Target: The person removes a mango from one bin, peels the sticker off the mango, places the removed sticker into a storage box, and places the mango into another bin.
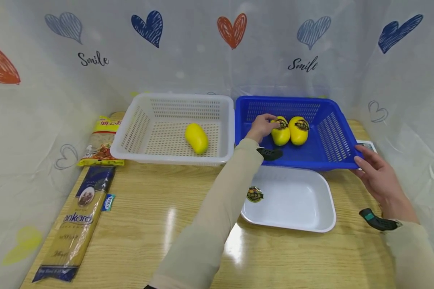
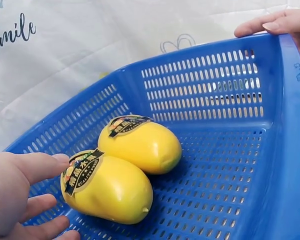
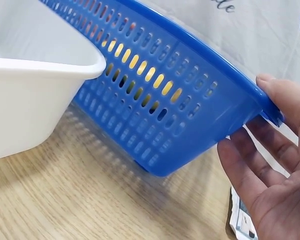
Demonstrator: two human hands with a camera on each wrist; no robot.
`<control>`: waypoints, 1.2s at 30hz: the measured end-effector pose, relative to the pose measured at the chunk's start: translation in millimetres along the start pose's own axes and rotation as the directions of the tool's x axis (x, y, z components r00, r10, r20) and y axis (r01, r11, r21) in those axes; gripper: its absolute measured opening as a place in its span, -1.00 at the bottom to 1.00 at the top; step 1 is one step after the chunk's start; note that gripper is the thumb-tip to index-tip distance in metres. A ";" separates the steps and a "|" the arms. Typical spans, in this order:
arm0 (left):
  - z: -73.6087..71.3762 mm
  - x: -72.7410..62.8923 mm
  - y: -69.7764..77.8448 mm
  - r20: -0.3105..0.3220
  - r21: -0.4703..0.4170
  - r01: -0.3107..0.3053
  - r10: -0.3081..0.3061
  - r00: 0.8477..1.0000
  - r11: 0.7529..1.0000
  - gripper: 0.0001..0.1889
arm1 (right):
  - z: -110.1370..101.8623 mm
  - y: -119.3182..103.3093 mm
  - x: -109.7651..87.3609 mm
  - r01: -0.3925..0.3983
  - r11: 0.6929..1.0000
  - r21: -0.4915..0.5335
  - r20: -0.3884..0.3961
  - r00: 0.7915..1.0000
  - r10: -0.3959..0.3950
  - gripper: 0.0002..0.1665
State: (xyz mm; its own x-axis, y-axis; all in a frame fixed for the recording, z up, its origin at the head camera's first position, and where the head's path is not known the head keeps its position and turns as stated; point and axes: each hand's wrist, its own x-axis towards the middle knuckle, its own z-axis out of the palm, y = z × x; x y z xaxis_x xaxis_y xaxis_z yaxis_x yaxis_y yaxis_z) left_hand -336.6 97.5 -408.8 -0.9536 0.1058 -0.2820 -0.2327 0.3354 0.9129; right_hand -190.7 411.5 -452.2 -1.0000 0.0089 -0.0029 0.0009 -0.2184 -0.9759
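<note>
Two yellow mangoes with black-and-gold labels lie side by side in a blue basket: the near mango and the far mango. My left hand is inside the basket at the near mango's labelled end. One fingertip meets the label's edge in the left wrist view, and the other fingers are spread, not wrapped round the fruit. At the basket's front right corner, my right hand grips the rim, thumb on top and fingers underneath. A third mango lies in the white basket.
In front of the blue basket stands a white tray, partly behind my left sleeve, with a round label at its left. A spaghetti pack, a yellow food bag and a small blue packet lie at the left.
</note>
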 end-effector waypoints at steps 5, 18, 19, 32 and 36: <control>-1.1 0.7 -2.0 0.039 -0.003 -0.002 0.002 0.999 1.000 -0.69 | -0.2 -0.4 -0.7 0.003 1.000 0.007 0.006 1.000 -0.003 -0.43; 3.9 4.5 -1.7 0.216 0.124 -0.091 0.062 0.974 0.988 -0.56 | -2.3 -0.2 -1.5 0.014 1.000 -0.001 0.016 1.000 -0.014 -0.45; 4.0 5.2 -1.3 0.230 0.138 -0.095 0.061 0.971 0.986 -0.55 | -2.1 -0.5 -1.0 0.014 1.000 -0.007 0.019 1.000 -0.013 -0.46; 4.2 5.2 -0.1 0.308 0.293 -0.074 -0.021 0.951 0.953 -0.45 | -1.4 -2.6 2.0 0.013 0.999 0.035 0.057 0.998 -0.015 -0.52; 6.6 7.2 0.4 0.238 0.325 -0.089 0.009 0.971 0.941 -0.51 | -3.5 -2.7 0.2 0.011 0.999 0.036 0.065 0.998 -0.013 -0.52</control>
State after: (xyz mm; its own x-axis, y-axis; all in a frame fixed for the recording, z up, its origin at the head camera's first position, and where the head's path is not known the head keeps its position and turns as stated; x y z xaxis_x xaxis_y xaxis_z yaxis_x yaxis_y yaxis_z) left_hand -342.3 104.6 -412.4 -0.8826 0.3290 -0.3359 -0.0724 0.6108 0.7884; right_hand -190.9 415.5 -450.4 -0.9984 -0.0518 0.0240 -0.0101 -0.2533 -0.9673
